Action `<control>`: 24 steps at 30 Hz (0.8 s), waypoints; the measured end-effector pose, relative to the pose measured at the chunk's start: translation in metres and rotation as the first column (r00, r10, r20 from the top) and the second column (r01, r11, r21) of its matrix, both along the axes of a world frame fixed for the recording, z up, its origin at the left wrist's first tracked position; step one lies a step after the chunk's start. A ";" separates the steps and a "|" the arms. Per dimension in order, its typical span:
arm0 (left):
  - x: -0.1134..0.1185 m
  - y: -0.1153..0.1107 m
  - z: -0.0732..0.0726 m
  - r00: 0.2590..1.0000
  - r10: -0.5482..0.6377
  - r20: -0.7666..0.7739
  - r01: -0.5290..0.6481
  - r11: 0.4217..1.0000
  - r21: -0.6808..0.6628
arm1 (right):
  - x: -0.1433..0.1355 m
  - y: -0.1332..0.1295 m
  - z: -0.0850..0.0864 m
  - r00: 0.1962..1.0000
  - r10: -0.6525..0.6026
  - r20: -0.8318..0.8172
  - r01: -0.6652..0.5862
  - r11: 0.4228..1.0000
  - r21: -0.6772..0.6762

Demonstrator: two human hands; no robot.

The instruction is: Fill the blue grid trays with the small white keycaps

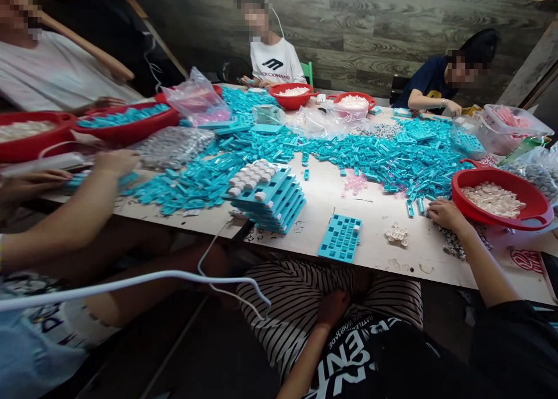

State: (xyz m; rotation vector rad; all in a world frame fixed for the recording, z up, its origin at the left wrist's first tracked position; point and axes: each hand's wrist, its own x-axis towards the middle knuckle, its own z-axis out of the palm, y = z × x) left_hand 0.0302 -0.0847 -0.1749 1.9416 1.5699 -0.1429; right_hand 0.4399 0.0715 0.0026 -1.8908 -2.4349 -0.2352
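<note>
My right hand is on a pile of small grey parts at the table's right, fingers curled down into it; what they pinch is hidden. My left hand rests in my lap below the table edge, its fingers hidden. In front of me lies a turquoise plastic panel with square holes and one white cap near its right edge. To its right sits a small cluster of white caps. Left of the panel rises a stack of similar turquoise panels, topped with rows of white caps.
A red basket of white caps stands beside my right hand. Loose turquoise pieces heap across the table's middle. Pink bits lie nearer. A white cable crosses at left. Several other people sit around the table, one arm reaching in at left.
</note>
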 end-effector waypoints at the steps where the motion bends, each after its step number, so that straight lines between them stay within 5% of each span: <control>1: 0.000 0.000 0.000 1.000 -0.005 -0.006 0.005 1.000 -0.001 | 0.000 -0.004 0.000 1.000 -0.008 0.004 0.008 1.000 -0.005; 11: 0.001 -0.004 0.008 1.000 0.025 0.006 -0.025 0.999 0.030 | -0.044 -0.012 -0.018 0.917 -0.369 0.152 0.348 0.925 0.152; 24: -0.004 0.001 0.005 0.997 0.037 0.066 -0.042 0.997 0.068 | -0.055 -0.009 -0.010 0.921 -0.362 0.144 0.306 0.901 0.308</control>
